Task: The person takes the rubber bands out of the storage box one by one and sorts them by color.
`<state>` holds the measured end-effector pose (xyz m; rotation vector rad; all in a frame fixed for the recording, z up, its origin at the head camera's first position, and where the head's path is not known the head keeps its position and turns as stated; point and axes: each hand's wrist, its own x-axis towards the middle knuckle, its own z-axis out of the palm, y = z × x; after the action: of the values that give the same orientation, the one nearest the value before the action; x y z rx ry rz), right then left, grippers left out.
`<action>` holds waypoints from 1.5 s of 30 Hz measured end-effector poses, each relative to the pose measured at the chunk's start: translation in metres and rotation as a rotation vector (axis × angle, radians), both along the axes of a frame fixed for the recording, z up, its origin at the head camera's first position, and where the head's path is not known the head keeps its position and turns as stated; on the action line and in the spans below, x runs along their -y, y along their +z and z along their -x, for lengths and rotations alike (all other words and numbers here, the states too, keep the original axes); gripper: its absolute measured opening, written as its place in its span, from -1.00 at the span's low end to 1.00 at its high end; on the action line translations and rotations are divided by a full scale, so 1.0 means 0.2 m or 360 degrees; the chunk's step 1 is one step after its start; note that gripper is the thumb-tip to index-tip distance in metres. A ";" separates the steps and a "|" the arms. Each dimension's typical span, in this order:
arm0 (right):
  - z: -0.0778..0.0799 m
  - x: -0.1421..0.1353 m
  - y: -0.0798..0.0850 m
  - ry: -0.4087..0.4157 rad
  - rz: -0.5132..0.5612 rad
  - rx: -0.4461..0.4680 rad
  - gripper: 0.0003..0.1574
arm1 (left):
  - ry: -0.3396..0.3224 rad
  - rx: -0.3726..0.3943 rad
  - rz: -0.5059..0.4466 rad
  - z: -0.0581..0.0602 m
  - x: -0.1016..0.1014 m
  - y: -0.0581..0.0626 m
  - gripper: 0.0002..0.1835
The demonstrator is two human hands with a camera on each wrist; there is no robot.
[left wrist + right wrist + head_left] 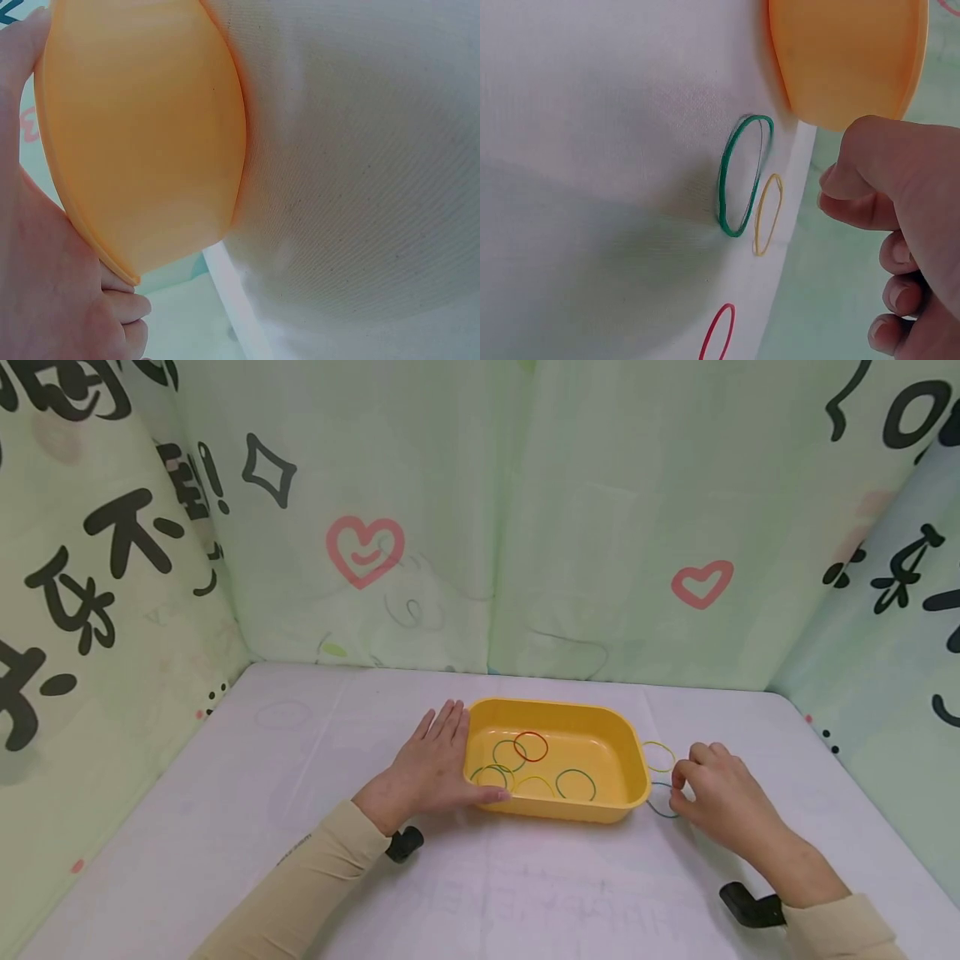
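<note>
A yellow plastic tray holds several thin rubber bands, among them a red one and a green one. My left hand rests against its left end, fingers straight along the side and thumb laid over the front rim. To the right of the tray, my right hand hovers with bent fingers, thumb and index tips close together and no band visible between them. Nearest it on the tabletop are a green rubber band and a yellow rubber band.
A red rubber band lies on the white tablecloth, seen in the right wrist view. Pale green printed curtains stand along the back and both sides of the table. Black camera mounts are on both wrists.
</note>
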<state>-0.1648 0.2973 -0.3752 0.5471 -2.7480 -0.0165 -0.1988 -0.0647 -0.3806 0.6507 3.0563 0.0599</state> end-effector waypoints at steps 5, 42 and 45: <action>0.01 0.00 0.02 0.0023 0.0035 -0.0067 -0.79 | 0.0005 0.0007 0.0010 0.00 0.00 0.00 0.40; 0.11 0.23 0.15 0.0061 0.0089 -0.0124 -0.86 | -0.0002 -0.0003 0.0017 0.00 0.00 0.01 0.40; 0.12 0.27 0.15 0.0053 0.0096 -0.0080 -0.86 | 0.0002 0.0000 0.0018 0.00 0.00 0.01 0.41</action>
<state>-0.1880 0.2440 -0.3456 0.5681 -2.6805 0.0597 -0.1990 -0.0645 -0.3792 0.6484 3.0544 0.0423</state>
